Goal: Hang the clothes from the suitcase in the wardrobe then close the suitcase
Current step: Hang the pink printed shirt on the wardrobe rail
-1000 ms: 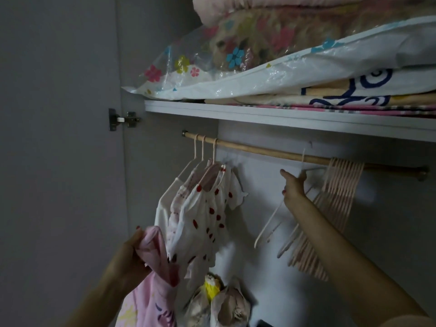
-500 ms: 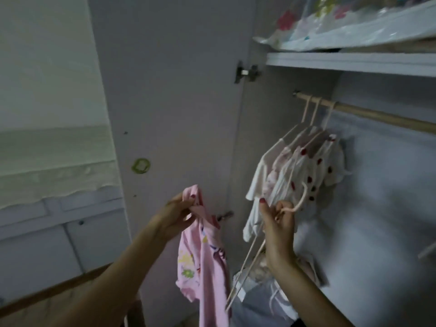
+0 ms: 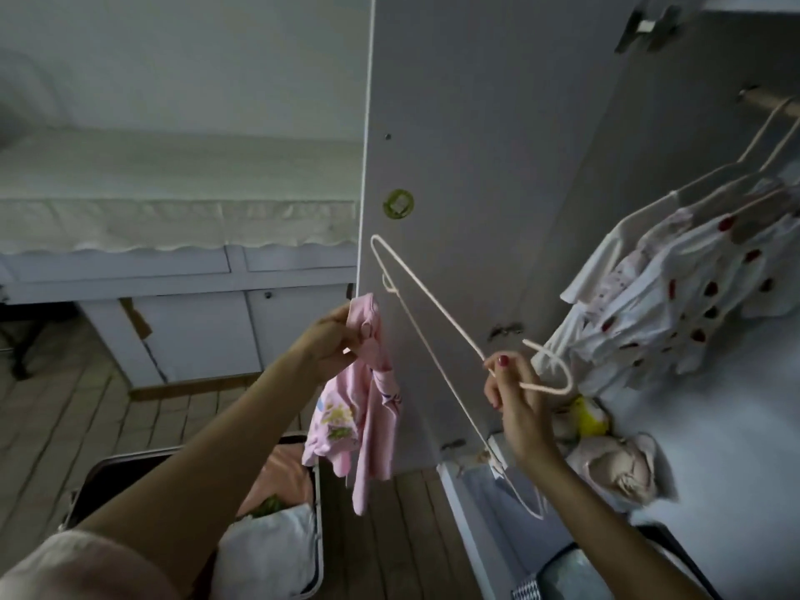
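My left hand (image 3: 331, 339) grips the top of a small pink garment (image 3: 359, 404), which hangs down in front of the open wardrobe door (image 3: 476, 145). To its right my right hand (image 3: 511, 391) pinches a pale wire hanger (image 3: 428, 326) at its neck, the hanger tilted with one shoulder pointing up left toward the garment. Hanger and garment are apart. Below my left arm lies the open suitcase (image 3: 318, 491) with folded clothes inside. White red-dotted clothes (image 3: 692, 305) hang on the wooden rail (image 3: 775, 99) at the far right.
The wardrobe floor holds soft toys (image 3: 614, 465) and a yellow item (image 3: 588, 415). A bed with a white cover (image 3: 173, 188) and drawers stands at the left. Wooden floor planks (image 3: 108, 426) run below.
My right hand took a hanger off the rail and brought it down and left. My view swung left and down. The pink garment rose with my left hand, and the suitcase came into view.
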